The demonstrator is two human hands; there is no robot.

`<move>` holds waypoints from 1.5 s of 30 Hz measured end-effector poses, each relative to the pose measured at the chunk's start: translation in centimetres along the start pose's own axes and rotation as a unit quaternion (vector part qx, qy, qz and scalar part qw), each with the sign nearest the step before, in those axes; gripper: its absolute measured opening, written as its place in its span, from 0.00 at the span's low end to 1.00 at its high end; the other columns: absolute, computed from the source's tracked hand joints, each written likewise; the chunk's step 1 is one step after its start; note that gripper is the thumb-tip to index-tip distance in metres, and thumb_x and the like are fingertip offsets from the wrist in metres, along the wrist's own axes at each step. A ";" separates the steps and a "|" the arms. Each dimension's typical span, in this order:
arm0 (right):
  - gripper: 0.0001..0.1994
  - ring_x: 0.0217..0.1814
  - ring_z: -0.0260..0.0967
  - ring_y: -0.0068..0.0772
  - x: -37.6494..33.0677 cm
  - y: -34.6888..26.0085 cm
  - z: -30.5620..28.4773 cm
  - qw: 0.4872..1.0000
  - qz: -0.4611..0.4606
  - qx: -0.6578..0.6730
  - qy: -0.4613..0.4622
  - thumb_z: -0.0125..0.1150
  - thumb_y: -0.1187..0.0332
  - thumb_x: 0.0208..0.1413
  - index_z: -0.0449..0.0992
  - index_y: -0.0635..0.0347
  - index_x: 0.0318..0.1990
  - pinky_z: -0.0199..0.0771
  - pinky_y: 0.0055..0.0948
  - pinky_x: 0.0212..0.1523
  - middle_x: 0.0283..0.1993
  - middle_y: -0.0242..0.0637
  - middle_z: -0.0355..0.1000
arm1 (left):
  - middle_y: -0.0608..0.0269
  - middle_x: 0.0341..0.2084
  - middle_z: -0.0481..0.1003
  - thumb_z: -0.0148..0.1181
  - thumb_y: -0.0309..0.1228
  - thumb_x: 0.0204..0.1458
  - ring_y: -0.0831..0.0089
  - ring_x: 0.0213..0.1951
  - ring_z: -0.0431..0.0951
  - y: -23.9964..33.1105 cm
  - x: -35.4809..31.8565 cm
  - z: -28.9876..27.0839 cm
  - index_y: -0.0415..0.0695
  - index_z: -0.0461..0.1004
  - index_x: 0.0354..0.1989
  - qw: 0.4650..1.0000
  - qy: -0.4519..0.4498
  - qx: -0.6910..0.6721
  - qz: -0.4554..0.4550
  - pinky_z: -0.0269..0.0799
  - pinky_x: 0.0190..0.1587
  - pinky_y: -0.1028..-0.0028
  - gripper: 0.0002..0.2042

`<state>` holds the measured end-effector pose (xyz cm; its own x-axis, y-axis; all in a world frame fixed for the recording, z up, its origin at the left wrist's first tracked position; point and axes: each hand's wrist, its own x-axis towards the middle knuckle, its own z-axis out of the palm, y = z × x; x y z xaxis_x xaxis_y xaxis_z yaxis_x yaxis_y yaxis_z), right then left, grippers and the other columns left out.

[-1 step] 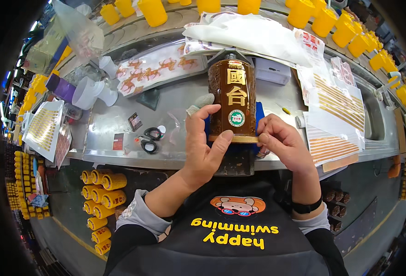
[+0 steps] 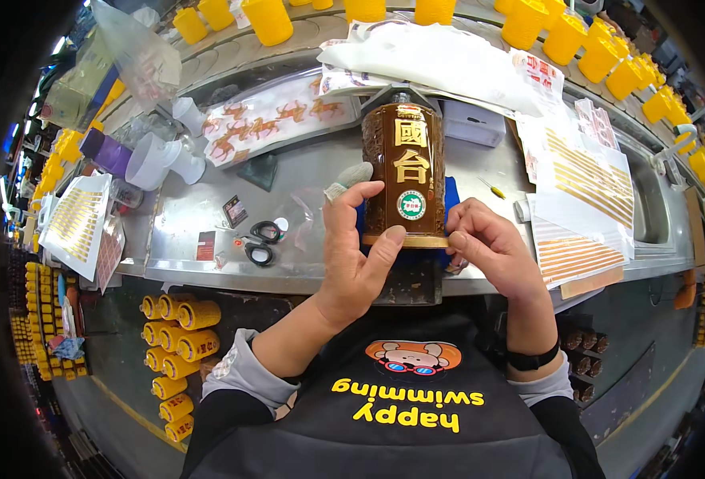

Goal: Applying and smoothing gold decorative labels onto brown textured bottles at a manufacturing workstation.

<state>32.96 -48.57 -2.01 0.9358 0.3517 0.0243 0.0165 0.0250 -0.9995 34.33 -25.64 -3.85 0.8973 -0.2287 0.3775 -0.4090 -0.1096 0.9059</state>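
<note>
A brown bottle with large gold characters and a round green-and-white mark lies front up, its neck pointing away from me. Blue material shows beneath it. A shiny gold band runs across its base. My left hand grips the base's left side, thumb pressed on the band and index finger against the side wall. Greyish cloth covers one fingertip of that hand. At the band's right end, my right hand has thumb and fingers pinched together; whatever lies between them is hidden.
Black scissors lie left on the metal table. Sheets of gold strips are at right, near a small yellow-green tool. A sheet of reddish decals sits far left. Yellow pots line the conveyor behind.
The yellow pots on the far conveyor have shifted slightly to the right. Both hands and the bottle stay in place.
</note>
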 end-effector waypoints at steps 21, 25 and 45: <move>0.12 0.27 0.58 0.12 -0.3 0.9 -1.0 0.998 0.041 0.037 -0.018 0.58 0.61 0.65 0.71 0.60 0.33 0.59 0.18 0.26 0.26 0.22 0.64 | 0.67 0.34 0.74 0.64 0.29 0.44 0.61 0.55 0.71 1.2 2.5 0.0 0.52 0.76 0.38 0.851 -0.082 0.332 0.399 0.55 0.66 0.49 0.11; 0.11 0.27 0.56 0.11 -0.2 0.9 -1.0 0.999 0.027 0.035 -0.010 0.60 0.62 0.63 0.71 0.60 0.33 0.57 0.18 0.26 0.25 0.21 0.63 | 0.52 0.46 0.73 0.69 0.27 0.47 0.50 0.56 0.72 0.3 2.2 -0.5 0.47 0.68 0.53 0.910 -0.050 0.257 0.320 0.53 0.67 0.44 0.23; 0.15 0.22 0.59 0.10 -0.6 0.2 -1.9 0.997 0.072 0.012 0.027 0.59 0.58 0.63 0.73 0.59 0.28 0.59 0.16 0.22 0.23 0.20 0.66 | 0.75 0.29 0.79 0.59 0.29 0.45 0.66 0.57 0.72 1.6 2.3 -1.7 0.53 0.78 0.40 0.788 -0.130 0.383 0.465 0.41 0.72 0.47 0.12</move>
<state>33.13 -50.59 -2.26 0.9454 0.3024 -0.1213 -0.1275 0.0009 -0.9918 36.09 -24.67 -1.21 0.1264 -0.7343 0.6670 -0.9391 -0.3052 -0.1581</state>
